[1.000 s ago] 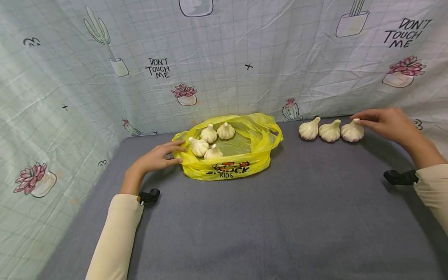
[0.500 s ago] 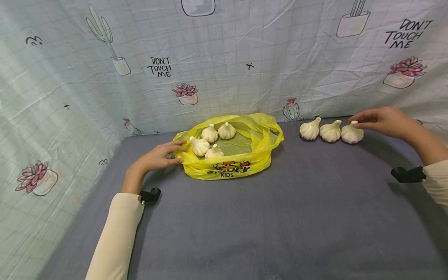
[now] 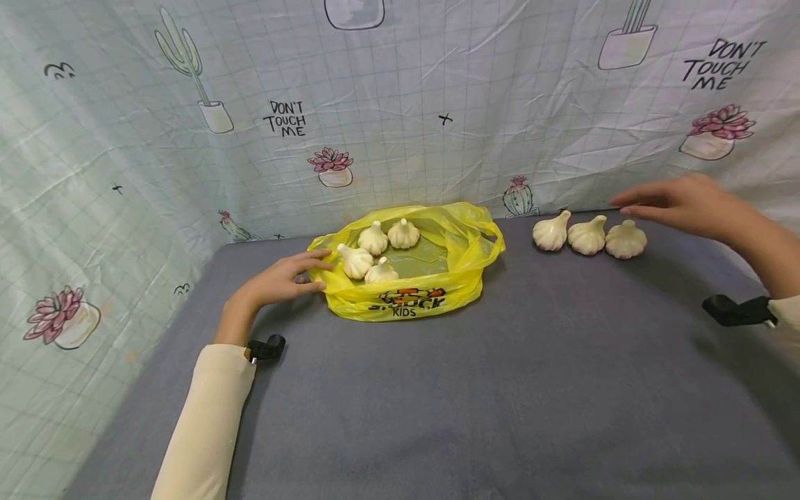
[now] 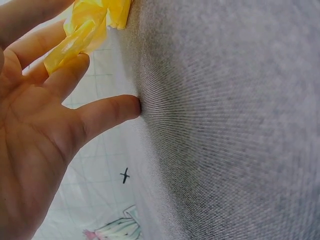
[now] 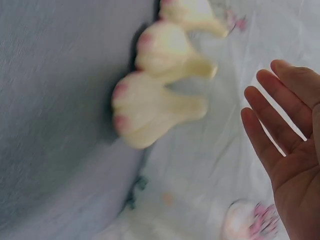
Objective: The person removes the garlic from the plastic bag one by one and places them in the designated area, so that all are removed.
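Note:
In the head view a yellow plastic bag (image 3: 431, 295) lies with its mouth spread, several garlic bulbs inside it. My left hand (image 3: 281, 281) is at the bag's left end. Seen from the left wrist, a yellow fold of the bag (image 4: 80, 35) lies against the extended fingers, and the thumb (image 4: 107, 115) stands apart from it. Three garlic bulbs, one at the left (image 3: 551, 231), one in the middle (image 3: 587, 236) and one at the right (image 3: 626, 240), stand in a row. Above the right bulb hovers my right hand (image 3: 694, 201), its fingers extended and holding nothing.
Grey cloth covers the table (image 3: 437, 403). Behind it hangs a pale printed curtain (image 3: 400, 104), close to the bag and the row of bulbs, and it continues along the left side. A black wrist camera (image 3: 737, 311) sits below my right hand.
My right hand has let go of the rightmost garlic bulb's stem and risen above it. That bulb now stands slightly nearer the front. My left hand and the bag look the same.

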Tool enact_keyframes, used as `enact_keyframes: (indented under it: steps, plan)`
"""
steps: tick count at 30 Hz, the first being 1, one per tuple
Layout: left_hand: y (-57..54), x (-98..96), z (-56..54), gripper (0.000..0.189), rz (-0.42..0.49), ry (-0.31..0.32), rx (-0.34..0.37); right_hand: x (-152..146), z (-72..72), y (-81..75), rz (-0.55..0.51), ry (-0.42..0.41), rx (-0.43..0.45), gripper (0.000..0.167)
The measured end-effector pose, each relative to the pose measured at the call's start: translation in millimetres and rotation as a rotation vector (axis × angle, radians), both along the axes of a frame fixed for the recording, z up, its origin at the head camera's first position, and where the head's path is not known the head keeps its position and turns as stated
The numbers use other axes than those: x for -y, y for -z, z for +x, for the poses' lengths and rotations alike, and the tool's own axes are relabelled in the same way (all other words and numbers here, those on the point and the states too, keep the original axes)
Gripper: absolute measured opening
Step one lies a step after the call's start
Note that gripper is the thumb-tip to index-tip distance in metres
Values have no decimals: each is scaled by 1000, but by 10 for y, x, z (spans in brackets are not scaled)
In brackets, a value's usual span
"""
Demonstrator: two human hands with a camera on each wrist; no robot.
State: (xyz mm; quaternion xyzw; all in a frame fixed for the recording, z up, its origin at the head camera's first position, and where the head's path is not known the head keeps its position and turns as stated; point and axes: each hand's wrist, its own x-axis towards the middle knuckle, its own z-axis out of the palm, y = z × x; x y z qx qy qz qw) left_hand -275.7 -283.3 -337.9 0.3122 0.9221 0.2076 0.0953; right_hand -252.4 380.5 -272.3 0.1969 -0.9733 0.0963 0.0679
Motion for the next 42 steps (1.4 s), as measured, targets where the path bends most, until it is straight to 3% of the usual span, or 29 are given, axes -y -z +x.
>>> enact_keyframes:
  steps: [11, 18, 32, 42]
  plan:
    - [17, 11, 4, 49, 13, -6, 13, 468, 133, -99, -66, -224, -65, 22]
    - [22, 6, -2, 48, 10, 2, 5, 713, 166, -121, -84, -295, -59, 24]
    - [7, 5, -4, 49, 13, 4, 8, 1171, 87, -101, -111, -373, 33, 27]
    - [16, -5, 0, 49, 11, -3, 9, 1468, -111, -59, -149, -453, 38, 29]
